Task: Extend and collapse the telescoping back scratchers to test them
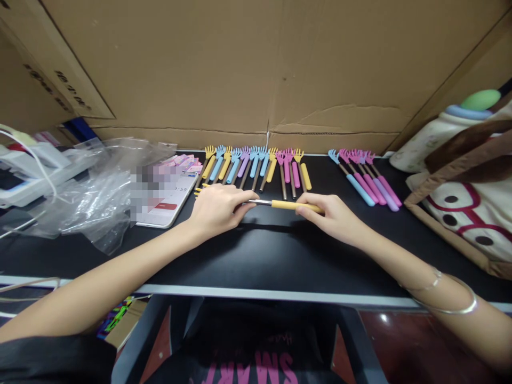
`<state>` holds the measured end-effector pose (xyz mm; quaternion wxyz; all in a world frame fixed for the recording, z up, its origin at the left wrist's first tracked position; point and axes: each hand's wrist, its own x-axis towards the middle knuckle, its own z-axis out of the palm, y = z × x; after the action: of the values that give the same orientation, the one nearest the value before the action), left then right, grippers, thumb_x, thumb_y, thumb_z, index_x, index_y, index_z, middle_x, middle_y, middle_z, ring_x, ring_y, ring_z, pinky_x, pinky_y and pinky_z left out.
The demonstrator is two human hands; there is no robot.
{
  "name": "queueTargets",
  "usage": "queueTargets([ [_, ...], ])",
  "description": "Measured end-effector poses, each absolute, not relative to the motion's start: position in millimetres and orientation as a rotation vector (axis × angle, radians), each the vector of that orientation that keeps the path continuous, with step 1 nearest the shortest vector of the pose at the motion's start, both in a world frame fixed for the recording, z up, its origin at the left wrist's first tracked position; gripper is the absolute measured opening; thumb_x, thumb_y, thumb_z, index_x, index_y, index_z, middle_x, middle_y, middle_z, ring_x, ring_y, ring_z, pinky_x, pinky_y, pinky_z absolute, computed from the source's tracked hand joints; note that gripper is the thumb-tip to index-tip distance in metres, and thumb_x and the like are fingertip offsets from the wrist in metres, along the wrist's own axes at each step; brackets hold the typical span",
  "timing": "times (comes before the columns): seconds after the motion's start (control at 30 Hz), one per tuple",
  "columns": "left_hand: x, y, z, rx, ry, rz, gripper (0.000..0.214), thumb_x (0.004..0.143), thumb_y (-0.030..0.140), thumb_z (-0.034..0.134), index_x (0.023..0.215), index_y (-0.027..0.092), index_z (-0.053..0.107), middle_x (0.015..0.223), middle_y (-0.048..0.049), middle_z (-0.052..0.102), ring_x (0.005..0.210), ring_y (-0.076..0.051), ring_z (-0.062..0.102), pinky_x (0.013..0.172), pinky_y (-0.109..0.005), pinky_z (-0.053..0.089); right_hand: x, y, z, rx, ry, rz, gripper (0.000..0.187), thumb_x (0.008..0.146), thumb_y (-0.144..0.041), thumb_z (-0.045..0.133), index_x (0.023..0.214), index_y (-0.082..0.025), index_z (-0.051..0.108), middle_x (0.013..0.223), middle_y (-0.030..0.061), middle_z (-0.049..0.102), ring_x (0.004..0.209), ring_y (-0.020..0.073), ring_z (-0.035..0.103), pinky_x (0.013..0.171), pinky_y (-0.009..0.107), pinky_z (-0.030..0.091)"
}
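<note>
A back scratcher with a yellow handle (282, 205) and a silver metal rod is held level above the black table. My left hand (220, 207) is closed round its head end; yellow claw tips show past the fingers at the left. My right hand (330, 214) grips the handle's far end between thumb and fingers. Behind my hands lies a row of claw heads on metal rods (285, 181), with loose yellow, blue, purple and pink handles (305, 176) beside them. To the right, several back scratchers (362, 181) have handles on their rods.
A phone (168, 208) with a lit screen and a crumpled clear plastic bag (96, 197) lie at the left. Cardboard (240, 69) walls the back. A cloth bag (472, 202) and a pale bottle (424, 136) stand at the right. The table's light front edge (256, 290) runs below my arms.
</note>
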<state>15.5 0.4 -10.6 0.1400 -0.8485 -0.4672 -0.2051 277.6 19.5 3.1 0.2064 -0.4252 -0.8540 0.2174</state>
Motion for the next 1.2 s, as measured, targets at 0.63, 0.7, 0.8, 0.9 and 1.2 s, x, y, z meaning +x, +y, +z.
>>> queueTargets([
  [0.63, 1.2, 3.8, 12.9, -2.475, -1.334, -0.386, 0.026, 0.092, 0.039, 0.046, 0.112, 0.027, 0.060, 0.080, 0.0003, 0.069, 0.072, -0.017, 0.063, 0.057, -0.023, 0.035, 288.2, 19.4, 13.7, -1.260, -2.509, -0.069, 0.034, 0.089, -0.052, 0.041, 0.089, -0.023, 0.059, 0.059, -0.0018, 0.059, 0.048, 0.0101, 0.049, 0.049, 0.022, 0.024],
  [0.7, -4.4, 6.4, 17.6, -2.479, -1.344, -0.335, 0.024, 0.092, 0.037, 0.045, 0.107, 0.027, 0.062, 0.082, -0.0001, 0.069, 0.074, -0.017, 0.063, 0.058, -0.022, 0.035, 292.5, 21.1, 17.3, -1.250, -2.524, -0.108, 0.037, 0.090, -0.054, 0.040, 0.088, -0.022, 0.060, 0.059, -0.0017, 0.059, 0.046, 0.0096, 0.048, 0.049, 0.022, 0.024],
  [0.8, -11.9, 9.3, 23.9, -2.474, -1.370, -0.307, 0.024, 0.091, 0.040, 0.046, 0.101, 0.026, 0.063, 0.085, -0.0005, 0.069, 0.077, -0.017, 0.063, 0.060, -0.022, 0.036, 300.5, 24.9, 24.1, -1.246, -2.547, -0.128, 0.039, 0.090, -0.055, 0.038, 0.089, -0.022, 0.060, 0.058, -0.0021, 0.058, 0.046, 0.0095, 0.047, 0.050, 0.022, 0.025],
  [0.9, -17.7, 11.2, 28.1, -2.512, -1.412, -0.291, 0.025, 0.089, 0.045, 0.048, 0.103, 0.027, 0.059, 0.081, 0.0013, 0.067, 0.074, -0.017, 0.062, 0.058, -0.021, 0.034, 306.1, 28.9, 28.6, -1.231, -2.603, -0.086, 0.038, 0.091, -0.054, 0.038, 0.091, -0.023, 0.059, 0.058, -0.0022, 0.058, 0.047, 0.0100, 0.048, 0.050, 0.021, 0.027],
  [1.2, -21.5, 13.5, 28.7, -2.794, -1.486, -0.109, 0.033, 0.083, 0.033, 0.051, 0.114, 0.026, 0.046, 0.070, 0.0039, 0.057, 0.058, -0.013, 0.053, 0.055, -0.021, 0.030, 310.4, 34.8, 25.4, -1.294, -2.795, 0.308, 0.031, 0.090, -0.051, 0.038, 0.103, -0.023, 0.047, 0.066, -0.0030, 0.059, 0.052, 0.0110, 0.048, 0.054, 0.022, 0.030],
])
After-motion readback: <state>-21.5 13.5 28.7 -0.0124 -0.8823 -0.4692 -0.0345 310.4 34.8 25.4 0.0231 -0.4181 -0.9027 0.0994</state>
